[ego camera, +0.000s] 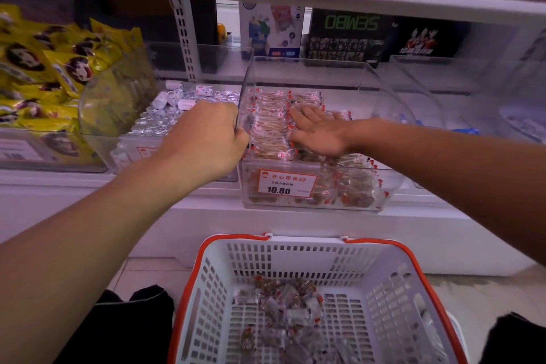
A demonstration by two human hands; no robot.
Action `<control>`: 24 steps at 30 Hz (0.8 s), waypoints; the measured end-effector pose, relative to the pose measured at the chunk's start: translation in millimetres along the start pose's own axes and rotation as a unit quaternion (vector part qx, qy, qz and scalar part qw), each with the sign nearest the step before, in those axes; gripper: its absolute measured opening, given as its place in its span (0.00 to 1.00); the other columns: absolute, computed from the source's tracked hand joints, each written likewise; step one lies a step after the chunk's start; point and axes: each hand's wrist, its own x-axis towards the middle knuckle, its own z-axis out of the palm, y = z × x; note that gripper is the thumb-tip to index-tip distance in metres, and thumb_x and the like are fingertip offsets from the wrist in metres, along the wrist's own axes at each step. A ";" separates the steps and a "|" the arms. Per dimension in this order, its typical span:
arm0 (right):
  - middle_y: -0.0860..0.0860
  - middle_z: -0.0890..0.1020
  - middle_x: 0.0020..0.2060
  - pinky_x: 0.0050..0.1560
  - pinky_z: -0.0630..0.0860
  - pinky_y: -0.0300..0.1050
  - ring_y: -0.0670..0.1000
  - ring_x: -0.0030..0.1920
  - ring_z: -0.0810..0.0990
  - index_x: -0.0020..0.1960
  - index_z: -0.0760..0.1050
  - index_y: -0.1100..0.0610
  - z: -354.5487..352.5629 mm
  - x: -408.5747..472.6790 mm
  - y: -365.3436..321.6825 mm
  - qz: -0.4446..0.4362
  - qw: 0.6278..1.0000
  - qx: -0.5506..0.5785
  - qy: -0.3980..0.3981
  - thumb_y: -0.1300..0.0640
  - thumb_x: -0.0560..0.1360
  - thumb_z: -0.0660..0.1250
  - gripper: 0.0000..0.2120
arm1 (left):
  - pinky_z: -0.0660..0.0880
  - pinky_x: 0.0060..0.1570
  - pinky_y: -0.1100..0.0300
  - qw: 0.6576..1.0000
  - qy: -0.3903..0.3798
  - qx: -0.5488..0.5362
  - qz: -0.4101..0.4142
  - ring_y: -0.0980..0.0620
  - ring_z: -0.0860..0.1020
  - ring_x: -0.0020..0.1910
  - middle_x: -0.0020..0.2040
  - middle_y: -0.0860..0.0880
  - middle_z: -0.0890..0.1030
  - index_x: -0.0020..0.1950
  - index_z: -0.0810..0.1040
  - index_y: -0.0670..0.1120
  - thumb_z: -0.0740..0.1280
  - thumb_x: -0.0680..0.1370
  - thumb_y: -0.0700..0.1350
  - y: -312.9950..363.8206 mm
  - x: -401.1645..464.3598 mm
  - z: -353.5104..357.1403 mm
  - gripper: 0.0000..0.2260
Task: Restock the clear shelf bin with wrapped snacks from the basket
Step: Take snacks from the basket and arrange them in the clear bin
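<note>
My left hand (206,139) grips the clear shelf bin's (313,201) side wall, fingers curled around it. My right hand (316,130) lies flat, fingers straight and together, on the wrapped snacks (269,127) beneath them.

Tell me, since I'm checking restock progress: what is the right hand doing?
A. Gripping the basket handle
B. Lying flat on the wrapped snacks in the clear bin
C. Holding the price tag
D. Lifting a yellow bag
B: the right hand lies open, fingers straight, on the wrapped snacks inside the clear bin.
</note>
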 end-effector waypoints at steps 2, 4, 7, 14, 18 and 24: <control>0.51 0.38 0.79 0.76 0.38 0.59 0.52 0.79 0.36 0.79 0.35 0.47 0.8 1.6 2.3 -0.001 1.000 0.022 0.003 0.34 0.80 0.40 0.33 | 0.67 0.36 0.54 1.000 0.006 -0.003 0.000 0.41 0.75 0.38 0.35 0.44 0.77 0.37 0.72 0.46 0.63 0.77 0.46 -0.3 -0.8 1.0 0.09; 0.50 0.38 0.79 0.77 0.38 0.59 0.52 0.79 0.36 0.79 0.36 0.47 0.7 1.6 1.8 -0.003 0.998 0.058 -0.001 0.34 0.80 0.40 0.33 | 0.68 0.36 0.53 1.000 0.007 0.002 -0.007 0.41 0.75 0.39 0.35 0.45 0.77 0.37 0.71 0.46 0.63 0.77 0.46 0.6 -2.1 1.3 0.09; 0.51 0.41 0.80 0.78 0.40 0.60 0.53 0.79 0.38 0.80 0.38 0.48 -7.6 -3.4 -1.7 -0.014 0.996 0.087 -0.006 0.34 0.81 0.39 0.33 | 0.68 0.34 0.54 0.998 0.061 0.013 -0.022 0.43 0.74 0.36 0.34 0.47 0.75 0.42 0.72 0.46 0.66 0.77 0.50 6.9 -7.1 0.0 0.09; 0.54 0.81 0.51 0.55 0.73 0.46 0.51 0.53 0.77 0.53 0.79 0.58 0.3 -79.8 -21.6 -0.126 0.786 0.183 0.577 0.54 0.81 0.57 0.13 | 0.65 0.28 0.61 0.921 0.168 -0.132 0.326 0.57 0.68 0.26 0.28 0.56 0.69 0.35 0.70 0.50 0.68 0.76 0.45 34.7 -38.9 5.2 0.11; 0.52 0.75 0.32 0.38 0.67 0.48 0.54 0.35 0.72 0.37 0.75 0.59 111.5 -118.6 -47.2 -0.121 0.702 0.258 0.653 0.58 0.80 0.58 0.14 | 0.72 0.32 0.57 0.947 -0.139 -0.041 0.287 0.48 0.77 0.33 0.30 0.55 0.69 0.37 0.73 0.51 0.65 0.76 0.57 39.7 -83.7 76.6 0.12; 0.56 0.83 0.49 0.46 0.74 0.47 0.59 0.52 0.81 0.50 0.79 0.53 322.2 -131.9 -33.0 0.077 0.962 0.258 -0.046 0.45 0.78 0.65 0.12 | 0.76 0.58 0.50 0.817 -0.567 0.106 0.007 0.41 0.77 0.61 0.66 0.42 0.76 0.70 0.72 0.45 0.65 0.79 0.57 -2.9 -186.6 204.2 0.24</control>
